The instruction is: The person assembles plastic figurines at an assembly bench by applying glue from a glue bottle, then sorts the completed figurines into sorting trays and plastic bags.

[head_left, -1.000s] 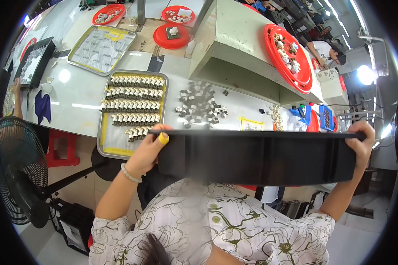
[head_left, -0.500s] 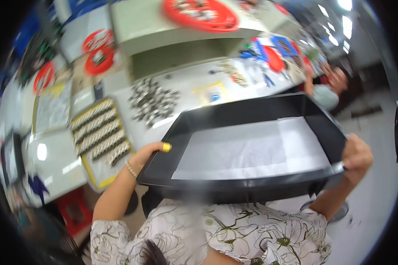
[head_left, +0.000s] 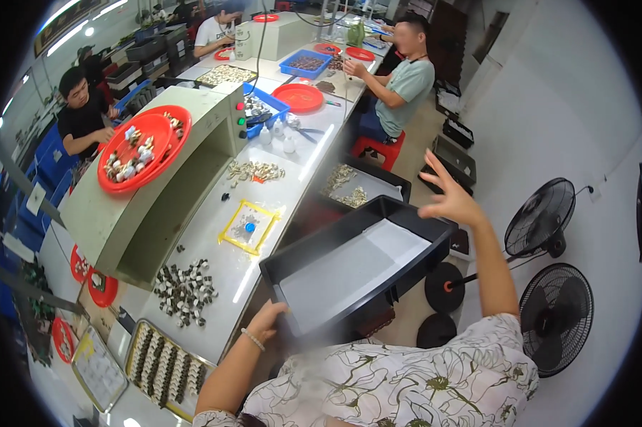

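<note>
Beside counter [head_left: 235, 285] edge — black tray [head_left: 321, 247] lined with white sheet [head_left: 360, 267]; left hand [head_left: 267, 322] gripping left end, right hand [head_left: 455, 201] spread, ungripping, near far corner. Probably light, stiff, slick — best held by end rims.

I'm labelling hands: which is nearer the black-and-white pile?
Left. The left hand is just right of the black-and-white pile, at the held tray's left end; the right hand is farther away, by its right end.
</note>
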A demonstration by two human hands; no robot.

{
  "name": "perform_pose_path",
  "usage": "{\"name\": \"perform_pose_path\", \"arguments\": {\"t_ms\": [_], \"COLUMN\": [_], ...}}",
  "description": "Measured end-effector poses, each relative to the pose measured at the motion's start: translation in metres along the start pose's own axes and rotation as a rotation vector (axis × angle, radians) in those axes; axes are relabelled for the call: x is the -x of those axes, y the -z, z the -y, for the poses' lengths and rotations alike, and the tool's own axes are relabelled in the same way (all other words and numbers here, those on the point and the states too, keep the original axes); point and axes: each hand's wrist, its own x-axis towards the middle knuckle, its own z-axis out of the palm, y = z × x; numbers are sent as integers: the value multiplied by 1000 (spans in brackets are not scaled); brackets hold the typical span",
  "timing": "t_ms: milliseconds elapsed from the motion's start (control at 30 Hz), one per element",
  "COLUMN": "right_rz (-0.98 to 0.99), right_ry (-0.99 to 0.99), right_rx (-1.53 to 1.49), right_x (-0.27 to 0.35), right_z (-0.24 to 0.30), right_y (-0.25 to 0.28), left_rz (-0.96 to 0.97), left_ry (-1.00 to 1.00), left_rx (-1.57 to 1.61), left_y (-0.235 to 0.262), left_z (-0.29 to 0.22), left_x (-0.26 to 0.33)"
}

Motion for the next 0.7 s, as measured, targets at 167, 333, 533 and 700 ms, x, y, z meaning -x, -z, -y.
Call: {"name": "perform_pose_path", "arguments": {"t_ms": [167,333,533,700], "right_rz": [-258,-420,-374,-336], "right_ry": [320,370,342,413], "right_rx": [-296,-516,-401,-746], "right_x": [-122,-194,-206,-202], "right_z": [-59,-65,-67,-87], "right_y": [-55,-70,-73,-80], "left_rz": [-111,-26,-13,87], "left_ry": [85,139,162,182], "left_rx": [-144,-211,-237,-262], "left_y": [-29,-29,-30,-39], "left_z": [-10,-13,-20,-33], "left_x": [-18,-39,-52,-50]}}
